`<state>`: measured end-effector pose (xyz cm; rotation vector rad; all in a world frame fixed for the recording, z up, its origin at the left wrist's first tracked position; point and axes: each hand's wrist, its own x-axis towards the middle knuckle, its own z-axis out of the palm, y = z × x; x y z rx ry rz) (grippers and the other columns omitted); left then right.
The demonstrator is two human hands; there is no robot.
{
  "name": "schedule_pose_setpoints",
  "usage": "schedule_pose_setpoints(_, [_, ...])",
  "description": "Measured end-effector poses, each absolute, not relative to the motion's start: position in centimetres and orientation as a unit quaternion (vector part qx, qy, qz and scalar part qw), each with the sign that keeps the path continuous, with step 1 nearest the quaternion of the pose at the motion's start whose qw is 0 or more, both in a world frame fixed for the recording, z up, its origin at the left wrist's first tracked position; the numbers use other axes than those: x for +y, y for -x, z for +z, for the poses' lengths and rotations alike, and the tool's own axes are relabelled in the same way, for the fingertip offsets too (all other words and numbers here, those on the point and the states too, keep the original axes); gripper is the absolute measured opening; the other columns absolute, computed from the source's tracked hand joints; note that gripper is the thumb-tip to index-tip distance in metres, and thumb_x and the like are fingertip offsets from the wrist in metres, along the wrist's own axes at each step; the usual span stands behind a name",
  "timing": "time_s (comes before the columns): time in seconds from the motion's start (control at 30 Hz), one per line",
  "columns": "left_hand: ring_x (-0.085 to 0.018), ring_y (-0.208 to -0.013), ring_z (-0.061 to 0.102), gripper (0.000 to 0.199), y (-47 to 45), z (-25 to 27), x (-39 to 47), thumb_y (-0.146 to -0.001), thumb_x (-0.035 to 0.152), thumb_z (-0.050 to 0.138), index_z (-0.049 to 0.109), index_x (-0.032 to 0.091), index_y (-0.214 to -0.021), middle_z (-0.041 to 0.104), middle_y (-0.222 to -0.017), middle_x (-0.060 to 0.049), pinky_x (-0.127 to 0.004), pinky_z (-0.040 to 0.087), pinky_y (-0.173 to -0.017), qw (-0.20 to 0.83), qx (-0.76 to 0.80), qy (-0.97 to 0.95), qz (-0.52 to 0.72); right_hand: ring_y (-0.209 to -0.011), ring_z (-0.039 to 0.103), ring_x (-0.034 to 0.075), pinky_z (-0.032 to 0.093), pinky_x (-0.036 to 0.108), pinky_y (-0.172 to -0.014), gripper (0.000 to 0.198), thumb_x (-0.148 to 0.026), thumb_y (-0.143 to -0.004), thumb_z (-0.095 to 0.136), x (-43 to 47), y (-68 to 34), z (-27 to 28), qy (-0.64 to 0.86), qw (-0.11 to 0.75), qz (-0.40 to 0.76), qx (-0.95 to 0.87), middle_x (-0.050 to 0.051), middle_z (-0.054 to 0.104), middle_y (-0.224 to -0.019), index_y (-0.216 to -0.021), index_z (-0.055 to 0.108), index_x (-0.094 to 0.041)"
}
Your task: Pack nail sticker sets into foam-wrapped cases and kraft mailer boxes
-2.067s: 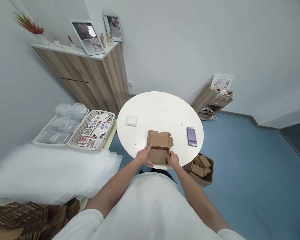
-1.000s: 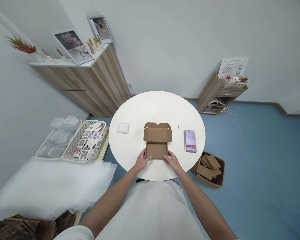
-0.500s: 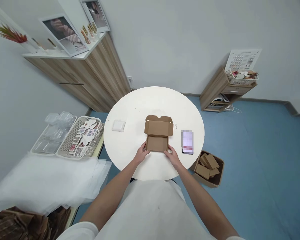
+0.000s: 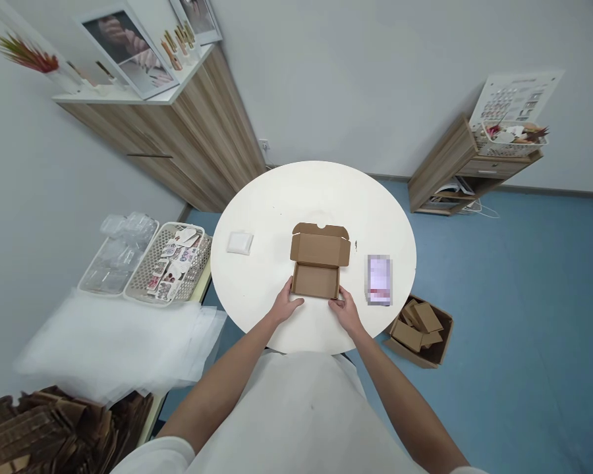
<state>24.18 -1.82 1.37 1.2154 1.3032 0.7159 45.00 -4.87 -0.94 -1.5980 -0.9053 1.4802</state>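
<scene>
An open brown cardboard box [image 4: 316, 280] rests on the white round table [image 4: 257, 204], its lid tipped back and the tuck flaps spread. The tray part looks bare inside. My left hand [image 4: 284, 305] steadies the box at its left front corner, fingers along the side wall and thumb stretched out in front. At the opposite front corner, my right hand [image 4: 346, 312] has its fingers bent against the box. Left of the box lies a flat white packet [image 4: 240, 243]. A phone [image 4: 379, 280] with a blurred screen lies to the right.
A carton [image 4: 442, 352] of folded cardboard boxes stands on the floor at right. On the left are a perforated basket [image 4: 205, 253] of printed cards, a bin of clear plastic boxes [image 4: 111, 266], white sheets [image 4: 123, 342] and brown cardboard [image 4: 54, 428]. Wooden cabinets [image 4: 222, 125] stand behind.
The view has shifted, so the scene sits a little further right. My thumbs have come away from the box's front wall, while my fingers stay at its sides.
</scene>
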Motion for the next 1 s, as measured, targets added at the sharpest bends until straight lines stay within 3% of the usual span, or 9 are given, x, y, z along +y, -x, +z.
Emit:
schedule_pose_setpoints(0.2, [-0.024,-0.128,0.022,0.083,-23.6,0.4,-2.2,-0.066,0.023,0.060,0.016,0.021,-0.136,0.022,-0.141,-0.007,-0.037,0.020,-0.104,0.576,0.570,-0.506,0.296,-0.096,0.055,0.018,0.044,0.035,-0.086,0.064,-0.034,-0.067,0.056,-5.5,-44.7,0.0,0.638,0.388,0.564,-0.354,0.007,0.037,-0.131,-0.126,0.034,-0.023])
schedule_pose_setpoints(0.37, [-0.026,-0.128,0.021,0.083,-22.4,-0.3,-2.0,-0.067,0.024,0.061,0.015,0.020,-0.136,0.021,-0.141,-0.010,-0.040,0.020,-0.104,0.600,0.553,-0.504,0.283,-0.096,0.054,0.019,0.045,0.033,-0.083,0.063,-0.039,-0.069,0.054,-6.4,-44.0,0.6,0.686,0.386,0.519,-0.334,0.009,0.035,-0.132,-0.126,0.033,-0.023])
schedule_pose_setpoints(0.53, [-0.024,-0.129,0.021,0.078,-19.6,-0.3,-1.9,-0.070,0.025,0.059,0.016,0.021,-0.135,0.023,-0.140,-0.011,-0.041,0.018,-0.104,0.619,0.531,-0.508,0.278,-0.089,0.049,0.018,0.046,0.033,-0.074,0.057,-0.042,-0.072,0.050,-7.9,-41.4,1.8,0.769,0.396,0.357,-0.352,0.012,0.037,-0.123,-0.122,0.035,-0.019])
schedule_pose_setpoints(0.63, [-0.023,-0.126,0.027,0.069,-16.5,-0.3,-1.8,-0.070,0.027,0.058,0.027,0.021,-0.131,0.030,-0.137,-0.010,-0.040,0.023,-0.103,0.595,0.551,-0.514,0.279,-0.085,0.047,0.018,0.044,0.034,-0.074,0.050,-0.039,-0.074,0.048,-8.2,-38.2,2.9,0.766,0.412,0.265,-0.415,0.011,0.041,-0.115,-0.119,0.037,-0.020])
schedule_pose_setpoints(0.8, [-0.023,-0.116,0.040,0.043,-9.1,-0.2,-0.2,-0.071,0.029,0.056,0.049,0.022,-0.113,0.047,-0.120,-0.008,-0.040,0.031,-0.098,0.456,0.627,-0.553,0.304,-0.080,0.049,0.018,0.043,0.034,-0.073,0.029,-0.035,-0.075,0.047,-5.7,-31.0,3.8,0.666,0.350,0.357,-0.553,0.008,0.051,-0.102,-0.100,0.053,-0.022])
schedule_pose_setpoints(1.0, [-0.025,-0.112,0.042,0.044,-2.2,0.0,5.4,-0.070,0.028,0.057,0.048,0.019,-0.113,0.045,-0.118,-0.011,-0.039,0.036,-0.092,0.387,0.693,-0.509,0.333,-0.091,0.051,0.019,0.044,0.034,-0.076,0.036,-0.038,-0.069,0.053,1.1,-23.5,2.7,0.653,0.278,0.496,-0.501,0.005,0.052,-0.110,-0.102,0.054,-0.025])
